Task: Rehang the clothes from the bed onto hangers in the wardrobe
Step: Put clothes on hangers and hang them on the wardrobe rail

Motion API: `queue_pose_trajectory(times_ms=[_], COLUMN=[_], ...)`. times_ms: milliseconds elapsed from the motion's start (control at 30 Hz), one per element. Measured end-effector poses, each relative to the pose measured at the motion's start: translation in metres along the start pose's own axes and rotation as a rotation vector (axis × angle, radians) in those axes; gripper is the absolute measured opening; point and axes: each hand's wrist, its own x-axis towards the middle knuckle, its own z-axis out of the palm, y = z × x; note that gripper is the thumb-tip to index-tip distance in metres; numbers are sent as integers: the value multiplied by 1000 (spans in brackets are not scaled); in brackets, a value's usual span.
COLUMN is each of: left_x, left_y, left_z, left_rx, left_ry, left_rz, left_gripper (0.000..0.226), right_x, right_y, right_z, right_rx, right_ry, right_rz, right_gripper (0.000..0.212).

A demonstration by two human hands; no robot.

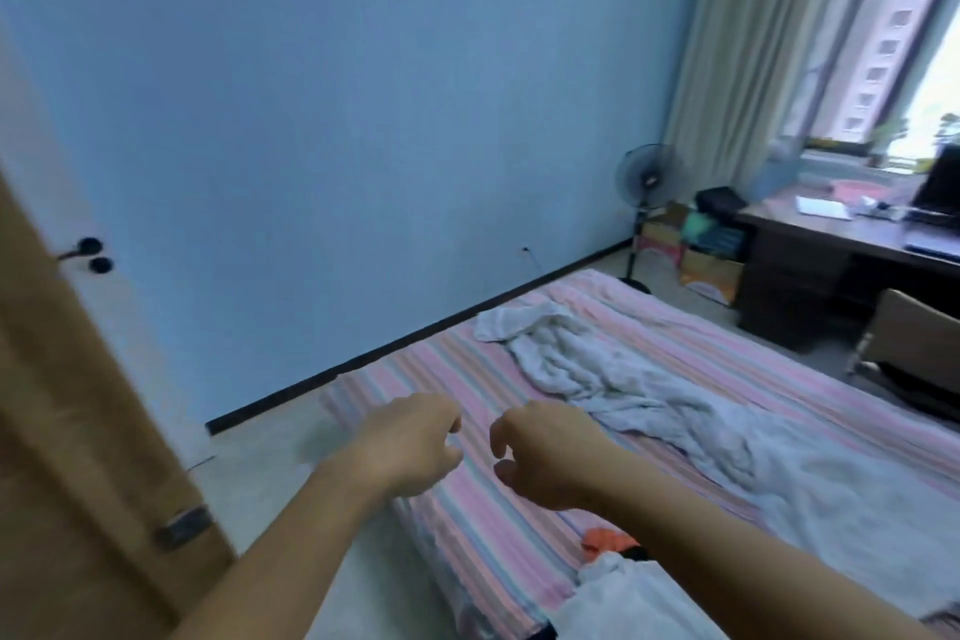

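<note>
- While both bare arms are reaching forward over the near corner of the bed, the left hand is hanging with its fingers loosely curled downward and gripping nothing.
- The right hand is hovering just beside the left one, its fingers and thumb likewise loosely curled, and it is holding nothing either.
- The two hands are staying apart from each other, with a narrow gap of striped sheet showing between them.
- The bed is wearing a sheet of pink, blue and pale stripes and is stretching away toward the right.
- A crumpled white garment is lying on the bed beyond the hands, trailing into more pale rumpled cloth toward the right; neither hand is touching it.
- A small orange cloth is peeking out on the bed just under the right forearm, beside something dark that is too hidden to name.
- A white piece of clothing is sitting at the lower edge, near that orange cloth.
- A wooden door with a dark handle is standing at the left, against the blue wall.
- A standing fan is resting by the far corner, near stacked boxes.
- A dark desk is standing under the window, carrying papers and a dark screen, with a curtain hanging beside it.
</note>
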Motion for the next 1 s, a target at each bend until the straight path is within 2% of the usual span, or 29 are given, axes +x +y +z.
queue_pose_trajectory(times_ms=[433,633,800,1000], left_x=[154,194,228,273], left_y=[185,248,281,308], left_z=[51,85,123,197], left_rx=[88,139,180,186], left_ry=[-79,-152,-232,-378], left_rz=[429,620,763,766], left_gripper=[41,35,33,30], right_x=[-60,-90,-118,-151], right_y=[209,261,297,340], right_z=[18,44,77,140], right_rx=[58,120,229,353], right_ry=[18,30,56,46], right_rz=[391,580,810,1047], right_gripper=[26,24,25,26])
